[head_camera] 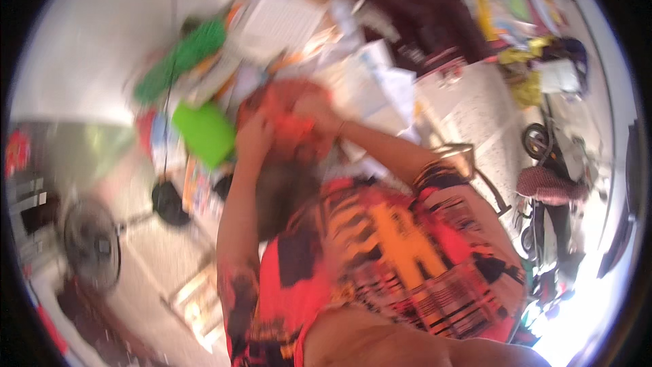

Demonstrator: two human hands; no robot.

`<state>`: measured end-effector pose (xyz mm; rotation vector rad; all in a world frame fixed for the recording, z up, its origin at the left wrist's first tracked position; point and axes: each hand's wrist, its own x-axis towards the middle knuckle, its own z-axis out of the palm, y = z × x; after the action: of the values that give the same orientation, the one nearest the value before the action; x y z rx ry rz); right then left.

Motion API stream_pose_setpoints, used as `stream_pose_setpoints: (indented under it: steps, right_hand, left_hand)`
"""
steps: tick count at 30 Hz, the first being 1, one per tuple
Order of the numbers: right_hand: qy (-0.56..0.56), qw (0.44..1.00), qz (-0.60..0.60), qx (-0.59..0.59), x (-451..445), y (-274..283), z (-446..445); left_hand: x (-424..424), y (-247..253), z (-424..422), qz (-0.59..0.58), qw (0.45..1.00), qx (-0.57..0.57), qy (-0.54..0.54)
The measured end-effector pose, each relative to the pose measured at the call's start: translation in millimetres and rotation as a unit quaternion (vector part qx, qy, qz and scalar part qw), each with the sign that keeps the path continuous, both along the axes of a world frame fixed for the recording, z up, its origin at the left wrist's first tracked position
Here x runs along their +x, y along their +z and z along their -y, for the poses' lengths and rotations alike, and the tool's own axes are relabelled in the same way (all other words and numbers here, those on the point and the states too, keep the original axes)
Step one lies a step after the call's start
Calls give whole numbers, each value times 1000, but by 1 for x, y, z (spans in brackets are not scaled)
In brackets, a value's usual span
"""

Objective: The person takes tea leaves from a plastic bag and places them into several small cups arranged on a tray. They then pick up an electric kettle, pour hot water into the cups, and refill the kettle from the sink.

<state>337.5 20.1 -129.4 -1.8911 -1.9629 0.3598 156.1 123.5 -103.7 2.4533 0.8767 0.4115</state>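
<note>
My left hand (255, 132) grips the left side of an orange-red piece of soft material (285, 93), perhaps cloth or plastic; blur hides which. On its right side my right hand (320, 113) is closed, fingers bent inward. The material spreads between and beyond both hands, in front of my chest. Just left of it lies a bright green flat item (205, 133), close to my left wrist. Loose white papers (392, 84) lie beyond my right hand. Part of the surface below the hands is dark and too blurred to name.
A printed sheet (280, 20) and a green textured bundle (183, 58) lie at the far side. Dark maroon furniture or cloth (417, 5) stands at the upper right. A round fan (92, 244) is at left; a wheeled vehicle with a reddish seat (552, 183) stands at right.
</note>
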Motion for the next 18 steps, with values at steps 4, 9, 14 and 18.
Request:
stream_pose_setpoints:
  steps: [4, 9, 14, 18]
  right_hand:
    - [95, 994, -53, 23, 2, 20, 9]
    - [43, 995, 35, -85, -13, 10, -12]
    - [56, 977, -192, 69, -15, 25, -20]
    - [99, 978, -115, 143, -11, 120, -18]
  left_hand:
    - [-3, 15, -4, 0, 999, -45, 12]
    - [-26, 40, -4, 27, 989, -115, -83]
    - [-118, 55, -8, 154, 956, -235, 82]
    - [-198, 50, 5, 229, 906, -288, 207]
